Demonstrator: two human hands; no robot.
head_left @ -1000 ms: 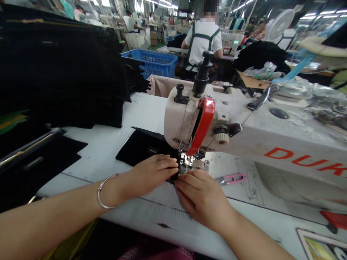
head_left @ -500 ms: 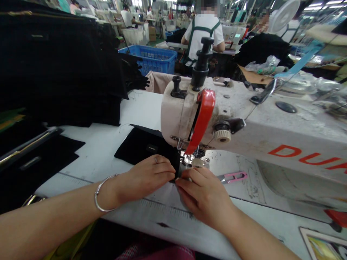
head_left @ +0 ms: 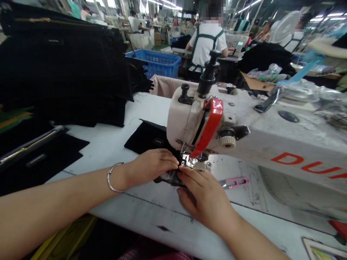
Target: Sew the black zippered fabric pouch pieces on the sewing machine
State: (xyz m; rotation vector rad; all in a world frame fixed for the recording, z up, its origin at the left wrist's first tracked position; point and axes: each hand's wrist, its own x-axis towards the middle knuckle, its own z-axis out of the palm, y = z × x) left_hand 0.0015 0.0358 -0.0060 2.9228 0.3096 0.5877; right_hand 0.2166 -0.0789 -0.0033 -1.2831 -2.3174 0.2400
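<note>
A black fabric piece (head_left: 146, 135) with a small lettered label (head_left: 158, 141) lies on the sewing table, its right end under the sewing machine's presser foot (head_left: 187, 161). My left hand (head_left: 151, 166), a silver bangle at its wrist, has its fingers pressed together on the near edge of the fabric; its thumb is hidden. My right hand (head_left: 204, 195) is just in front of the presser foot. Its fingertips meet the fabric's near corner beside the left fingertips, while its thumb stands apart below. Pink-handled thread snips (head_left: 235, 183) lie to the right of that hand.
The white sewing machine (head_left: 244, 122) with a red lever (head_left: 208, 126) stands ahead. Stacked black fabric (head_left: 67, 72) rises at left, and more black pieces (head_left: 56, 153) lie nearer. Behind are a blue basket (head_left: 162, 65) and a person (head_left: 207, 41) in a white shirt.
The fabric's near edge has moved away, up toward the presser foot, uncovering dark metal machine parts in front. My right thumb has parted from the fingers. The whole view has shifted slightly.
</note>
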